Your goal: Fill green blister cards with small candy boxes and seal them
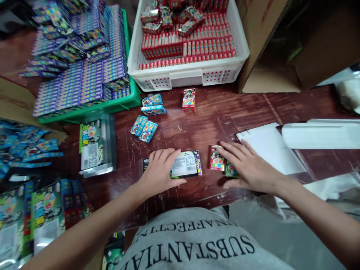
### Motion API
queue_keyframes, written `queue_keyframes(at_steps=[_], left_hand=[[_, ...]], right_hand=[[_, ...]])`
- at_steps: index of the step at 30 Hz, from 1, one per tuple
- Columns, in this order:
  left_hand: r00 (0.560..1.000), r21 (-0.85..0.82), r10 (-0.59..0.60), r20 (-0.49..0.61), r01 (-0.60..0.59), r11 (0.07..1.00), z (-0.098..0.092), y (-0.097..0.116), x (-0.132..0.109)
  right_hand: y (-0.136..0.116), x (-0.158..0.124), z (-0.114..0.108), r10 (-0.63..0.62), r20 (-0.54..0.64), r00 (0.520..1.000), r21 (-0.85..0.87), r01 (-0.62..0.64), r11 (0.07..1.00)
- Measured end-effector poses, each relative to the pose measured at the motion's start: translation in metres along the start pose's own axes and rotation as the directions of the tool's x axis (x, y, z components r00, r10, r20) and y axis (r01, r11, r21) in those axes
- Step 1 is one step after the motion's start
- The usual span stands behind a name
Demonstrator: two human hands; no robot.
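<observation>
On the table [197, 127] near your body, your left hand [160, 170] lies flat, fingers together, on the card pack [188, 164], its long axis left to right. Just right of it, your right hand [247, 168], fingers spread, covers the red box [216, 160] and the green box [230, 171].

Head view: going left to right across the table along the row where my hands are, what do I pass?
clear-wrapped green packet → left hand → labelled flat pack → small red box → right hand → white sheet → long white item
</observation>
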State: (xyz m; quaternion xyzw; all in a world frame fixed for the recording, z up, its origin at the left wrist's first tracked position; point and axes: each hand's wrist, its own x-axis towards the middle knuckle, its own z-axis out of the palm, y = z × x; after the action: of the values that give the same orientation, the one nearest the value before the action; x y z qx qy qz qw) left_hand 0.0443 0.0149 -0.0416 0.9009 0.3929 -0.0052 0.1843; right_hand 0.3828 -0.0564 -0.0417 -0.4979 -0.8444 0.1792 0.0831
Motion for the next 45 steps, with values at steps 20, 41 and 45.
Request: queue_keyframes(at_steps=[20,41,45], left_hand=[[0.998,-0.086,0.044,0.036,-0.041,0.995,0.002,0.008,0.002],[0.996,-0.157,0.083,0.039,-0.076,0.985,-0.001,0.012,0.008],[1.000,-0.149,-0.004,-0.022,0.000,0.989,0.004,0.020,0.007]], right_hand=[[-0.014,0.029,0.026,-0.110,-0.056,0.992,0.221,0.120,0.968],[0.007,0.034,-0.001,-0.166,0.027,0.986,0.329,0.148,0.933],[-0.004,0.041,0.016,-0.108,-0.074,0.991,0.298,0.126,0.946]])
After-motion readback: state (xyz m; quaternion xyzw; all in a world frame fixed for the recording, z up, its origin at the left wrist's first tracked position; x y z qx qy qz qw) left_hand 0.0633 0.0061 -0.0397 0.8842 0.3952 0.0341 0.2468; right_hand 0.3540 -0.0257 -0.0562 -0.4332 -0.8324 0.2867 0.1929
